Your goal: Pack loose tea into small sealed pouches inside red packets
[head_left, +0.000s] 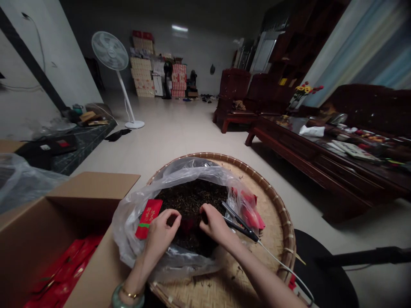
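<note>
My left hand (163, 231) and my right hand (214, 223) hover over a clear plastic bag (135, 252) of dark, dried tea leaves (195, 194). Thumb and fingers are closed in a pinch on each hand. Between them is a dark reddish patch (188, 224), too dim to make out, so what the fingers hold cannot be told. A red packet (149, 218) with a green band lies beside my left hand on the bag. Close to my right hand rests a black hair straightener (240, 224) with a white cord, its plates apart.
The bag sits on a round woven bamboo tray (272, 239), with red packets (252, 209) at its right. An open cardboard box (96, 186) holding several red packets stands at left. Ahead are a white fan (111, 50), stacked boxes (143, 77) and a dark wooden table (289, 149).
</note>
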The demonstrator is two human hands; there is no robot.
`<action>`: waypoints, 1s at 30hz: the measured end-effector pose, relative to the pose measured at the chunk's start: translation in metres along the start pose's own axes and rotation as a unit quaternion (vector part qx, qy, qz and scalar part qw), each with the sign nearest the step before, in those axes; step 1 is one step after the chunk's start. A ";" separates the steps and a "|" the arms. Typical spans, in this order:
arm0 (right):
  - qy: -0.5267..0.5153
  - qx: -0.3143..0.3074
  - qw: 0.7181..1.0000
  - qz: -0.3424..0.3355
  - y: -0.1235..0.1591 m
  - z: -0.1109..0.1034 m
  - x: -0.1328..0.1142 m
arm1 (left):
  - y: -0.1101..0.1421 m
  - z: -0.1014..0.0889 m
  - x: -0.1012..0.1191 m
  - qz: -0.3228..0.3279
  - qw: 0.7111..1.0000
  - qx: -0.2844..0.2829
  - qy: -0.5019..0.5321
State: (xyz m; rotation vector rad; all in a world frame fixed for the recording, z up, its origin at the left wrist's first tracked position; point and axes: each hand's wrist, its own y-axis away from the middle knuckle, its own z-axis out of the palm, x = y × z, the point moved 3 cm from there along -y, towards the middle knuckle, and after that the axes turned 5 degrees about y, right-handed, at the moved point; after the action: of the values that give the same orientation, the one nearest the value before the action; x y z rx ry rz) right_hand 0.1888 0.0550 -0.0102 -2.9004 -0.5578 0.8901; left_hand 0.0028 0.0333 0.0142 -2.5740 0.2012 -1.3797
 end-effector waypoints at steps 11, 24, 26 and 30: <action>-0.589 -0.018 0.765 0.260 0.011 0.003 0.014 | -0.021 -0.007 0.004 -0.004 0.995 -0.093 0.025; -0.540 0.034 0.822 0.177 -0.006 -0.033 -0.028 | -0.036 0.004 0.048 0.056 0.981 -0.179 -0.047; -0.448 0.061 0.882 0.129 -0.008 -0.031 -0.030 | -0.035 0.006 0.048 0.047 0.982 -0.178 -0.034; -0.323 0.081 0.941 0.056 -0.008 -0.033 -0.031 | -0.031 0.009 0.039 0.024 0.984 -0.179 0.007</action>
State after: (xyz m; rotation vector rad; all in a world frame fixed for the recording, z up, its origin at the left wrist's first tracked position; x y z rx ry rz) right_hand 0.1805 0.0527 0.0348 -2.4678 -0.3199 1.8243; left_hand 0.0323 0.0557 0.0492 -2.8185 0.5578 -1.4576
